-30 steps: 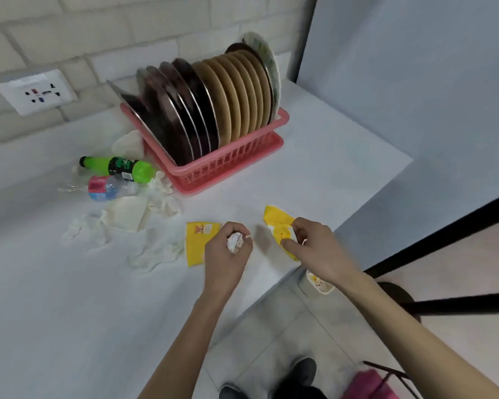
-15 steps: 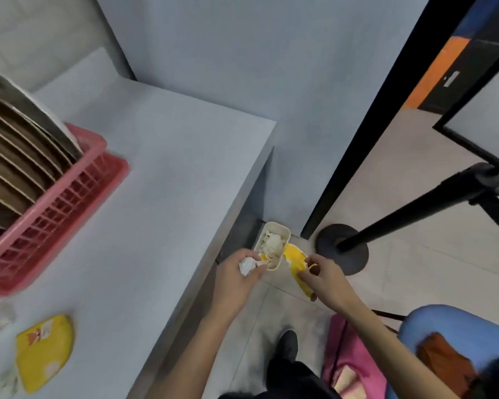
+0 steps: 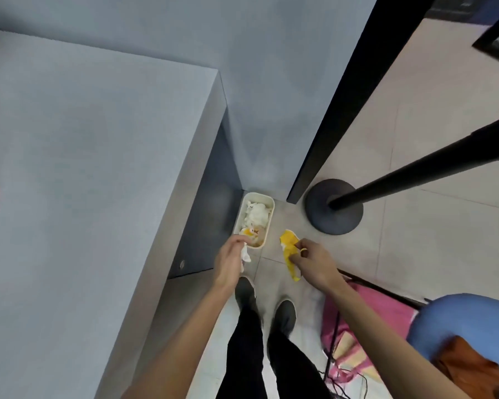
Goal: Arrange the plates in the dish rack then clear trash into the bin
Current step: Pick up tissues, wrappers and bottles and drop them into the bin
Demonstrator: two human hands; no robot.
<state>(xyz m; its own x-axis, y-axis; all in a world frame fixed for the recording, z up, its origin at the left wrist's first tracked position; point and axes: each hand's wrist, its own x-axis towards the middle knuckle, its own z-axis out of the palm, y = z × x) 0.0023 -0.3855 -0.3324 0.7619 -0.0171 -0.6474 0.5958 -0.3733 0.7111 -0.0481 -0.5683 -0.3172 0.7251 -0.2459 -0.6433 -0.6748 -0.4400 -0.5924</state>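
My left hand (image 3: 231,259) is curled loosely around a crumpled white tissue (image 3: 245,255), soft and wrinkled, its tail poking out under my fingertips (image 3: 240,240), which sit at the near rim of the bin (image 3: 267,226). My right hand (image 3: 311,262) pinches a yellow wrapper (image 3: 289,249) between thumb and fingers (glossy, creased, hanging long and bent), held just right of the bin's near end, not over it.

The bin is a small cream tub, rounded-rectangle shape with smooth plastic-looking walls, standing on the floor. Inside it: wadded white paper toward the far end, a bit of yellow-orange scrap at the near end. Left of the bin rises the end of the grey counter (image 3: 84,168), matte flat top with a sharp square corner; the bin is tucked against its side panel. Beyond the bin is a plain grey wall. Right of the bin a black door frame edge (image 3: 337,105) runs up, and past that a round dark domed base (image 3: 334,207) with a black pole (image 3: 421,171) slanting off it. Floor around the bin is pale tile (image 3: 429,240) with thin joints. Near side of the bin: my dark shoes (image 3: 284,315) and black trousers. Further right and nearer than the bin, a pink fabric thing (image 3: 386,309) with a black cable, a blue rounded seat (image 3: 467,321) and something orange on it (blurry). Blurred red smear at the counter's far left edge, cannot tell what.
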